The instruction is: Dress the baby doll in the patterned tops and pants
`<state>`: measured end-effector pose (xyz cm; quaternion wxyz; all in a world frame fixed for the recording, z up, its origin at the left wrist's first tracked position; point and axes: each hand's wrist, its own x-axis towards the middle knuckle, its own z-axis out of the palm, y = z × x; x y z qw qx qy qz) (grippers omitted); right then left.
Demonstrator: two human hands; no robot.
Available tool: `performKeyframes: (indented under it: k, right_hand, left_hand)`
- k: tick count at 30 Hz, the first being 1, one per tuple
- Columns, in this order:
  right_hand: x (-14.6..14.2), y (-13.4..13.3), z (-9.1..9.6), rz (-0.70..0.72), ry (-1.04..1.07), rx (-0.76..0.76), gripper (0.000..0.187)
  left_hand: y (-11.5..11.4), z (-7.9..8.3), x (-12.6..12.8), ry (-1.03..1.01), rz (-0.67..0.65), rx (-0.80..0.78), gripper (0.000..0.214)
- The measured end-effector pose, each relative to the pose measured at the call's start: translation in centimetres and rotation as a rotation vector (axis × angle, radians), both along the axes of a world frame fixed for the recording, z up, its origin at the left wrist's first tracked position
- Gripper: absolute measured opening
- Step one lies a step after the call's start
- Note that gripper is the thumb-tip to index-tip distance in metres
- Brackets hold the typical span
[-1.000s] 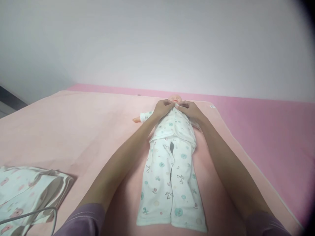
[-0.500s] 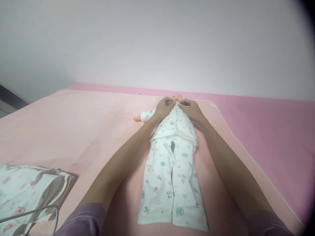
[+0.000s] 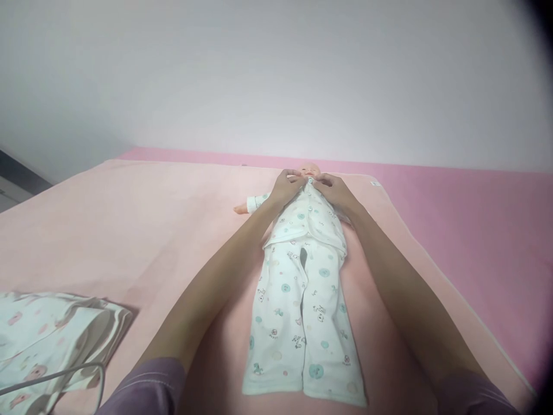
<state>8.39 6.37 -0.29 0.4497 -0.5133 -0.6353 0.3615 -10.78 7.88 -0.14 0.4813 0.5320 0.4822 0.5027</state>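
Note:
A baby doll (image 3: 310, 168) lies on its back, head at the far end, dressed in a white printed jacket (image 3: 307, 216) and matching trousers (image 3: 302, 323). Both of my hands are at the jacket's neckline, just under the doll's chin. My left hand (image 3: 288, 187) pinches the collar on the left of the top button (image 3: 310, 181). On the other side, my right hand (image 3: 333, 190) pinches the collar edge with thumb and fingers. The button shows between my fingertips. One doll hand (image 3: 241, 209) pokes out of the left sleeve; the right one is mostly hidden behind my arm.
A peach mat (image 3: 108, 230) lies under the doll, over a pink surface (image 3: 475, 230) that shows at the right and back. Folded printed cloth (image 3: 52, 340) with a grey cable (image 3: 64, 370) across it sits at the lower left. A pale wall (image 3: 276, 75) rises behind.
My fingers have shifted slightly at the collar, and the top button is now in plainer sight between them. The doll and its clothes stay in place.

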Motion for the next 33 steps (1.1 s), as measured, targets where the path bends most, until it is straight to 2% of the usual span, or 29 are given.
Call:
performKeyframes:
  k: [9, 14, 17, 21, 25, 27, 29, 31, 33]
  right_hand:
    - [0.2, 0.0, 0.0, 0.027, 0.081, 0.029, 0.048]
    - [0.2, 0.0, -0.1, -0.033, 0.054, 0.035, 0.041]
    - [0.0, -0.2, -0.3, -0.072, -0.001, 0.032, 0.035]
    - [-0.5, 0.5, -1.3, -0.190, -0.059, 0.052, 0.031]
    - [-1.2, 1.1, -2.3, -0.358, -0.117, 0.165, 0.027]
    - [-1.5, 0.0, -2.1, -0.376, -0.186, 0.277, 0.022]
    - [-1.6, -2.5, -1.4, -0.319, -0.285, 0.398, 0.019]
    - [-1.7, -6.2, -0.5, -0.191, -0.392, 0.499, 0.019]
    - [-1.9, -10.2, 0.2, -0.027, -0.485, 0.555, 0.025]
  left_hand:
    - [-0.3, -0.1, -0.1, 0.071, -0.013, 0.066, 0.032]
    - [0.6, -0.5, -0.7, 0.134, 0.023, 0.080, 0.040]
    - [1.6, -1.1, -1.2, 0.195, 0.028, 0.011, 0.047]
    - [2.1, -1.8, -1.2, 0.193, 0.009, -0.084, 0.051]
    - [1.1, -1.9, -0.3, 0.192, 0.074, -0.008, 0.046]
    - [0.2, -1.8, -0.4, 0.224, 0.107, 0.109, 0.037]
    - [-0.8, -1.6, -1.0, 0.304, 0.084, 0.286, 0.026]
    - [-1.8, -1.5, -2.0, 0.427, -0.003, 0.466, 0.016]
    - [-2.6, -1.4, -3.0, 0.541, -0.095, 0.579, 0.018]
